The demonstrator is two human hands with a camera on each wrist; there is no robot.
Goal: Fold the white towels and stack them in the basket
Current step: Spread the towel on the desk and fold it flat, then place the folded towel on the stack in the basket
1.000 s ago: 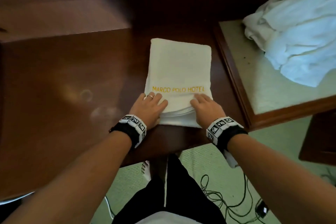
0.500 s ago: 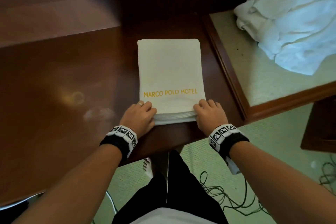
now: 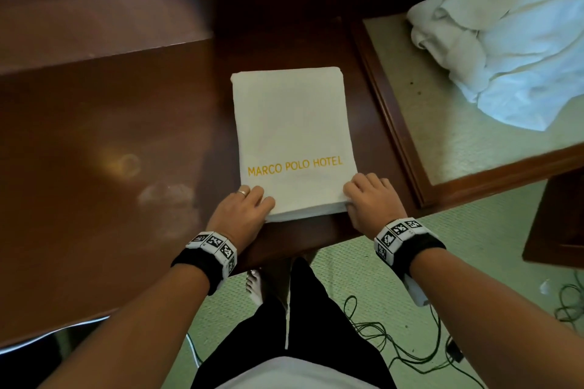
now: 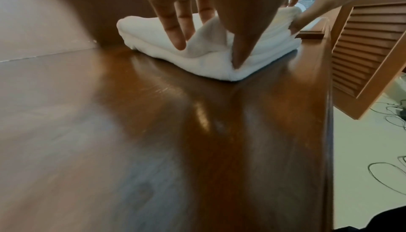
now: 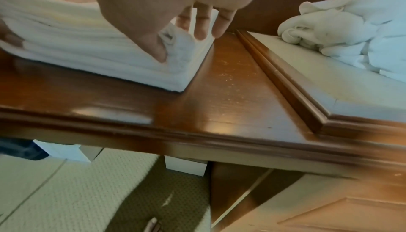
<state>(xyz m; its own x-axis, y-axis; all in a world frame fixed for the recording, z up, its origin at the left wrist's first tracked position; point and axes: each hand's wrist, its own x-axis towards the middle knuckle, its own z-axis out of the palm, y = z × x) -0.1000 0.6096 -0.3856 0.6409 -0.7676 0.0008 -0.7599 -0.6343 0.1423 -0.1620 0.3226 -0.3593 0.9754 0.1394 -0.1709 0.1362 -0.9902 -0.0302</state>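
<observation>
dark wooden desk (image 3: 126, 136) carries the folded towel (image 3: 290, 123) near its front edge; left hand (image 3: 243, 211) and right hand (image 3: 369, 202) pinch the towel's near corners, thumbs pressing its layered side.

1. Tabletop (image 3: 94, 142): dark glossy brown wood, pale light glare left of centre.
2. Far side: raised dark wood ledge (image 3: 94, 25).
3. Right: lower surface, pale inset panel (image 3: 442, 123) in a wood frame.
4. Floor: pale green textured carpet (image 3: 363, 287); dark cables (image 3: 410, 354) lie loose, near right.
5. Louvred wood door (image 4: 362, 53) under the tabletop.
</observation>
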